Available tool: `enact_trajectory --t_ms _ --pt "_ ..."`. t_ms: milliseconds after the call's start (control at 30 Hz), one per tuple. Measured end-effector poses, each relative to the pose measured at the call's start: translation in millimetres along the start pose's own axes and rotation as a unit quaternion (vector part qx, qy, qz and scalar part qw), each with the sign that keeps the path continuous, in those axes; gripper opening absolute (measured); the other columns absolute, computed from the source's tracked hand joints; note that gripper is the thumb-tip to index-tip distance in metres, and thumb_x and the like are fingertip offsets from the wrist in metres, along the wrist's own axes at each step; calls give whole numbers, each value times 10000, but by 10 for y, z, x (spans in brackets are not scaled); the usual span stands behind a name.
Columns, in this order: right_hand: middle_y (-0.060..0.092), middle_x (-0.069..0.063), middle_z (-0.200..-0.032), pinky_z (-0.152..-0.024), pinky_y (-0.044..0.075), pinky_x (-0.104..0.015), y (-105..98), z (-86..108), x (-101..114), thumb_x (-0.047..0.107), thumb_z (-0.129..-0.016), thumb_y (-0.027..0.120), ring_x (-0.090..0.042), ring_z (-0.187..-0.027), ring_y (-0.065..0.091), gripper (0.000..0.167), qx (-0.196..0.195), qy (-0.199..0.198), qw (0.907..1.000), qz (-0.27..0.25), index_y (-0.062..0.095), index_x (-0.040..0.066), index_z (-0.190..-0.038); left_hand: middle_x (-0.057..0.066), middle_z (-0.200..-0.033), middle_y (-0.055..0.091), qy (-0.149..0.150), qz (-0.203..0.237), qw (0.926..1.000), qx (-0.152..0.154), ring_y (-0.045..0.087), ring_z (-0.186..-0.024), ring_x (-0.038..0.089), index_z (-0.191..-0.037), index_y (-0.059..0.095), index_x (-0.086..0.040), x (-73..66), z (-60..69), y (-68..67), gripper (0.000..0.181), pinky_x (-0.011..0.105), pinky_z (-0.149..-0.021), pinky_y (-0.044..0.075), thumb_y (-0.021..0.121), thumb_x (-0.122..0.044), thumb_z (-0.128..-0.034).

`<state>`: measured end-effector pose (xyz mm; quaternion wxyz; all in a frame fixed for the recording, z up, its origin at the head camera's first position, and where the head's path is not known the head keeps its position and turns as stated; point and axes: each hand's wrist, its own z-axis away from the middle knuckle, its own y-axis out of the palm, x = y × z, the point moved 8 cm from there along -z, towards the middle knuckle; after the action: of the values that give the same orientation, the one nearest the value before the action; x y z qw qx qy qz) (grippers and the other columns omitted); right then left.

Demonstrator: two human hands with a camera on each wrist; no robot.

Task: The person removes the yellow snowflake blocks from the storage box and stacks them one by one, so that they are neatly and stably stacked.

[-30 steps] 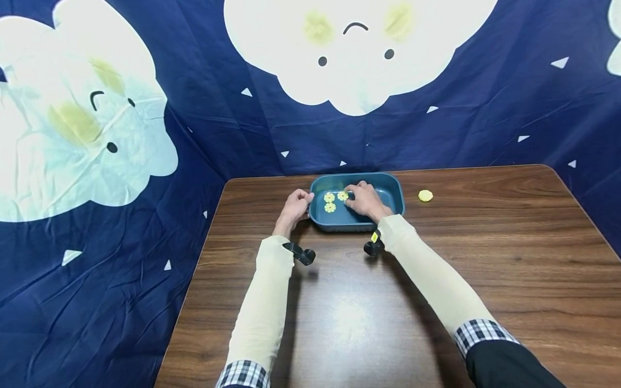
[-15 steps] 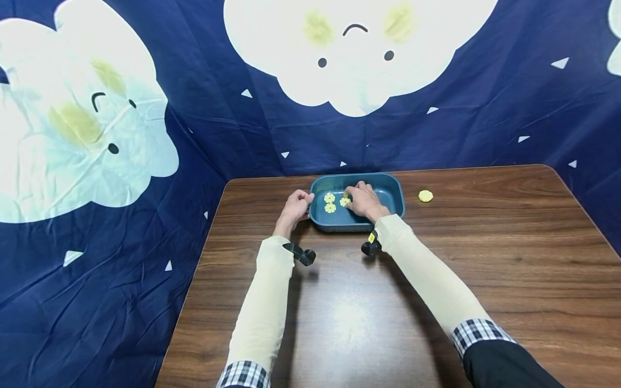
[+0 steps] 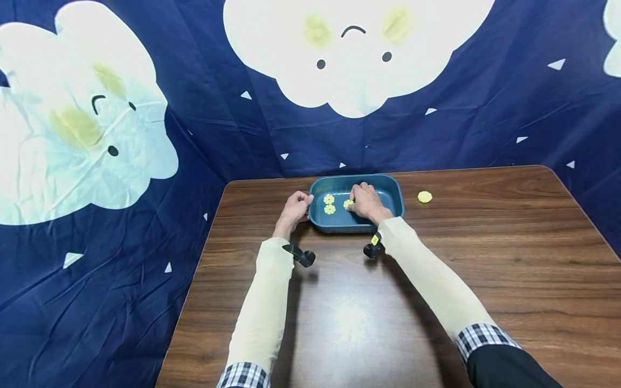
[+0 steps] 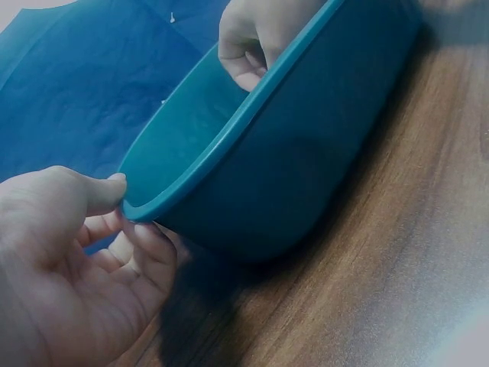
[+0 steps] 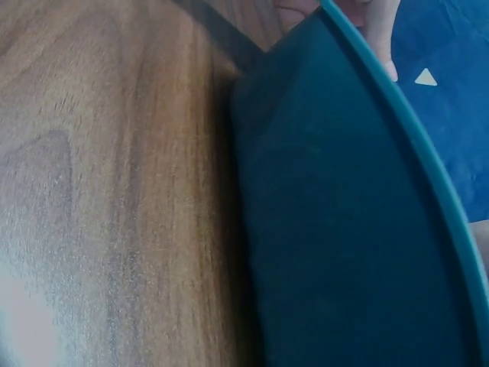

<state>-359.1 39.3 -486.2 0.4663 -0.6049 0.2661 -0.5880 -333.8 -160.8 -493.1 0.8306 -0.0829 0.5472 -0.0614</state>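
A dark teal basin (image 3: 342, 228) stands near the table's far edge. At its left end, my left hand (image 3: 295, 208) pinches the rim (image 4: 191, 170) between thumb and curled fingers, as the left wrist view shows. My right hand (image 3: 367, 201) reaches down inside the basin, fingers curled, with a small yellow flower-shaped piece (image 3: 347, 204) at its fingertips, partly covered by them. Two similar pieces lie on the basin floor to its left, one flower (image 3: 329, 199) behind the other flower (image 3: 330, 209). The right wrist view shows mostly the basin's outer wall (image 5: 344, 191).
A yellow scalloped disc (image 3: 424, 197) lies on the wooden table (image 3: 485, 242) right of the basin. Behind the table hangs a dark blue cloth (image 3: 271, 129) printed with clouds. Each wrist wears a small black camera mount.
Inside the basin, my right hand and the flower-shaped piece at its fingertips have shifted slightly right and toward me. My left hand stays on the rim.
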Motion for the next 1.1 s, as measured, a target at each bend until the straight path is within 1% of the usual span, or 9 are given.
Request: enact_trajectory --t_ms 167,333,500,700,867,1100 --pt "470 -114 -1061 -948 368 -438 -22 21 -5 261 -863 714 -317 -1023 422 232 -69 -97 9999 -26 547 105 -900 41 -884 471 15 -119 9999 -27 474 -727 136 -893 483 -126 -7 26 -4 182 241 -626 463 531 -273 -989" --pt "525 -117 -1026 -946 370 -427 -71 46 -2 260 -883 689 -318 -1011 448 186 -178 -217 9994 -184 601 95 -878 43 -853 460 40 -91 9999 -36 459 -681 120 -890 477 -120 -20 48 -4 182 249 -621 456 534 -262 -988" --pt "552 -128 -1060 -964 376 -431 -139 89 4 257 -900 665 -327 -1056 467 178 -359 -320 9976 -497 625 84 -881 35 -815 450 50 -58 10000 -39 447 -664 120 -893 477 -114 -27 50 -3 178 233 -595 442 531 -254 -990" --pt "541 -117 -1139 -992 372 -448 -181 135 -2 281 -927 632 -325 -1123 448 185 -431 -262 9954 -812 622 100 -892 41 -822 450 40 -61 10000 -13 450 -676 128 -886 473 -114 -19 47 -4 183 226 -583 435 528 -254 -991" --pt "546 -111 -1157 -1005 364 -457 -222 170 0 294 -926 634 -324 -1145 440 188 -555 -284 9921 -1086 647 107 -910 44 -811 447 3 -20 10000 8 449 -671 128 -885 467 -116 -20 60 -2 183 225 -576 430 526 -252 -992" --pt "591 -130 -1116 -993 358 -464 -315 219 2 262 -913 657 -323 -1114 478 177 -923 -507 9841 -1432 690 91 -942 37 -814 441 0 7 10000 6 443 -660 126 -877 467 -116 -39 72 -4 185 225 -568 428 530 -248 -990"
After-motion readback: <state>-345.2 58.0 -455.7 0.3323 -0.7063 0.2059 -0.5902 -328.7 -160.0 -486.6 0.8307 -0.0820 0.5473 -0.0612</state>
